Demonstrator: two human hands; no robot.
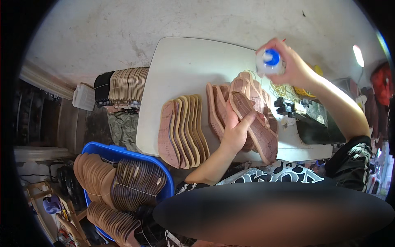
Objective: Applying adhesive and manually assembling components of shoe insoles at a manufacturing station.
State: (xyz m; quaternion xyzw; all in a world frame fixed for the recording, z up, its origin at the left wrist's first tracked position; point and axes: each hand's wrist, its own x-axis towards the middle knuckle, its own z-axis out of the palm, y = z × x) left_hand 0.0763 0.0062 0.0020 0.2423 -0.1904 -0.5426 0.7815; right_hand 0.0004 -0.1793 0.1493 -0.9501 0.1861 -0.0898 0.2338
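My left hand (236, 135) grips a pinkish-brown insole (263, 138) round its middle, with the thumb across the top face. Raised over the far right of the table, my right hand (290, 66) is closed round a whitish bottle with a blue cap (270, 57). The bottle's cap end faces up toward me. Below and behind the held insole lies a loose heap of similar insoles (214, 109), partly hidden by my left hand. To the left, an overlapping row of insoles (168, 133) is fanned out on the white table (164, 66).
A blue tub (98, 149) at lower left holds tied bundles of insoles (138, 183). More bundles (129, 84) stand beyond the table's left edge, near a white plastic jug (83, 96). A black machine part (286, 108) and tangled bands (282, 89) sit at right.
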